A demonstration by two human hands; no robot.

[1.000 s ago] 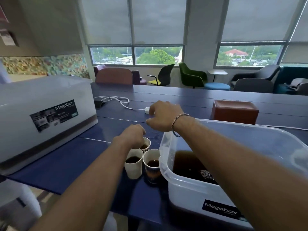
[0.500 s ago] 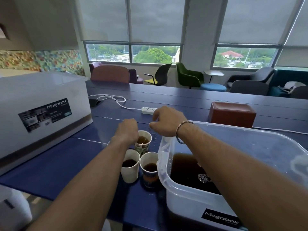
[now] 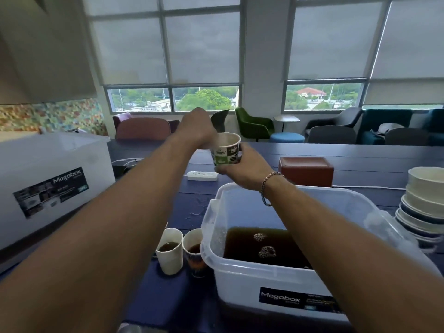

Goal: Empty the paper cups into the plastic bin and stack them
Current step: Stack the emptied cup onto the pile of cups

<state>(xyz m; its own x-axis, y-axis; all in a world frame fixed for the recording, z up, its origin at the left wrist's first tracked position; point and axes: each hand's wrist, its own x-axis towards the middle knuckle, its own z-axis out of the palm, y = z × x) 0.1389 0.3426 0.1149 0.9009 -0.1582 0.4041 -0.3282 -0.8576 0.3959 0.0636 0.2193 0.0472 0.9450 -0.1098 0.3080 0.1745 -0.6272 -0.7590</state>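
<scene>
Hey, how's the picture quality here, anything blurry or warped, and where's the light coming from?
Head view: the wide-angle lens bows the window frames and stretches both forearms toward the edges. The left hand and right hand on the patterned cup look slightly smeared. Soft grey daylight comes through the windows, with no hard shadows. The plastic bin is fairly sharp.

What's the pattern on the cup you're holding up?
The lifted cup has green, black and white checks, seen best in the head view.
</scene>
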